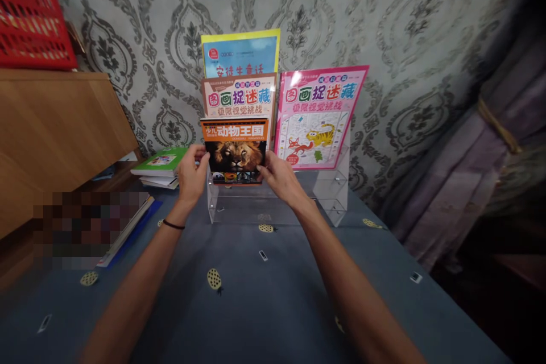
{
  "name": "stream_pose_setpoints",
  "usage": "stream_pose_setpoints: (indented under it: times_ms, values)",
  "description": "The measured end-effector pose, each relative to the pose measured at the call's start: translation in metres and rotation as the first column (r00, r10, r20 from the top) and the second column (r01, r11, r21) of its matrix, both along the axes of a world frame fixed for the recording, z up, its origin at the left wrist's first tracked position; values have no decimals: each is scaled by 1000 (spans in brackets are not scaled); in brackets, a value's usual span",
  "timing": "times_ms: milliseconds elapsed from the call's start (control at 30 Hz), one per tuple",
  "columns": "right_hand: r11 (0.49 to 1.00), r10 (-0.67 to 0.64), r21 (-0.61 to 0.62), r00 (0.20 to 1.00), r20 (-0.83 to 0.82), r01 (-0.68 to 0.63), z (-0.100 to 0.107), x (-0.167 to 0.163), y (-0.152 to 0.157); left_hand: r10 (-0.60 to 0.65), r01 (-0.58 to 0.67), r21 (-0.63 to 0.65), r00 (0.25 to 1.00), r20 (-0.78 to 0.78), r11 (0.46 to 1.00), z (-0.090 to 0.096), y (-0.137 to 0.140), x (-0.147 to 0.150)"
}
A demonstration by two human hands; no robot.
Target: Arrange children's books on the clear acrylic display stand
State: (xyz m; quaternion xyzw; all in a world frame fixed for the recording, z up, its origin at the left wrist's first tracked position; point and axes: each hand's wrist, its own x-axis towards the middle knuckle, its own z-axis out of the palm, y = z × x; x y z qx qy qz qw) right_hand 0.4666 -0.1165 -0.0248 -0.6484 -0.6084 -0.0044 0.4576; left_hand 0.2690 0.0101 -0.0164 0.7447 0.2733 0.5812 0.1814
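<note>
A book with a lion on its orange and black cover [236,151] stands upright at the left of a clear tiered book rack [328,187]. My left hand [193,173] closes on its left edge, and my right hand [279,176] grips its lower right edge, thumb on the front. Behind it rises a brown-bordered picture book [239,96], and farther back a blue book with a yellow border [241,51]. To the right, a pink picture book [318,119] with a cat and a fox leans on the rack. The fingers behind the lion book are hidden.
A green book [162,160] tops a small stack left of my left hand. Nearer lies another pile of books [128,227], its top blurred out. A wooden cabinet [55,136] with a red basket [34,17] borders the left; a curtain [460,165] hangs right. Blue patterned cloth [273,307] covers the table.
</note>
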Motion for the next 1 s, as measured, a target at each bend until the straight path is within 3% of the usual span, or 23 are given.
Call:
stream_pose_setpoints:
  times_ms: [100, 200, 433, 600, 1000]
  values:
    - [998, -68, 0, 989, 128, 69, 0, -1, 1, 21, -21, -13, 1000, 15, 1000, -4, 0, 0]
    - [981, -159, -73, 960, 229, 180, 4, -6, -1, 22, -21, -49, 999, 34, 999, -9, 1, -1]
    - [845, -357, -261, 857, 372, 466, 24, -30, -14, 22, -21, -21, 999, 43, 1000, -11, 1, -1]
    - [812, -422, -270, 840, 341, 517, 30, -38, -17, 49, -49, 20, 999, -8, 999, -5, 1, 0]
    - [791, -442, -265, 814, 375, 552, 26, -37, -16, 82, -64, 132, 988, -133, 989, 8, 2, -4]
